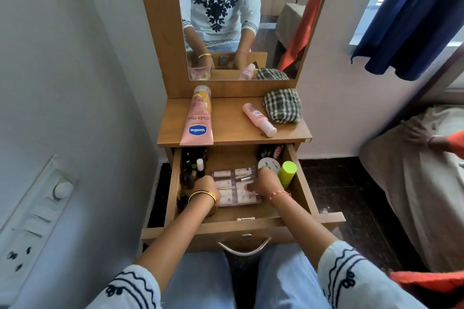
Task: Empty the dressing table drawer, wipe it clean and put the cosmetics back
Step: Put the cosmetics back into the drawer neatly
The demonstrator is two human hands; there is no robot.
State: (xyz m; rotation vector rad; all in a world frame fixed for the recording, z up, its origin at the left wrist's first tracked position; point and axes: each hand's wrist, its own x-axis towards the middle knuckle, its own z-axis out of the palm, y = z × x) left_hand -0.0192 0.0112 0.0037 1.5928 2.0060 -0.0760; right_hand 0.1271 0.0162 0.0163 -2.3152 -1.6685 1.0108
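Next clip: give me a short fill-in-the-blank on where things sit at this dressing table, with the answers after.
1. Both hands, left and right, reach into the open ____.
2. They hold a clear case of small tubes by its two ____.
3. The Vaseline tube lies on the tabletop, at its ____ side.
4. The checked cloth sits beside a pink ____.

Missing words: drawer; ends; left; bottle
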